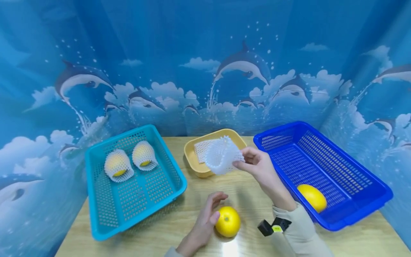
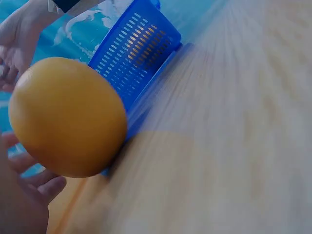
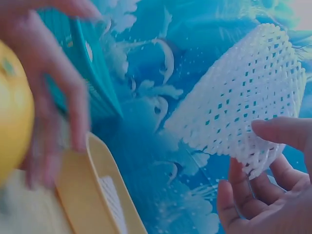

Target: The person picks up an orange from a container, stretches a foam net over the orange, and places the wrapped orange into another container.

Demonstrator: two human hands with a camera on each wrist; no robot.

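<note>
In the head view my right hand (image 1: 261,169) pinches a white foam fruit net (image 1: 221,155) by one end, above the small yellow basket (image 1: 192,160). Between thumb and fingers the net (image 3: 248,92) spreads wide in the right wrist view. My left hand (image 1: 203,217) is beside an orange (image 1: 227,222) on the table, its thumb at the fruit's left side and its fingers apart, not wrapped round it. Whether the thumb touches the peel I cannot tell. The orange (image 2: 68,117) covers part of the left wrist view.
At the left stands a teal basket (image 1: 136,212) with two netted fruits (image 1: 118,164). A dark blue basket (image 1: 363,175) at the right holds one bare orange (image 1: 312,197). Another foam net (image 1: 201,150) lies in the yellow basket. A dolphin-print curtain (image 1: 179,43) hangs behind the wooden table (image 1: 167,228).
</note>
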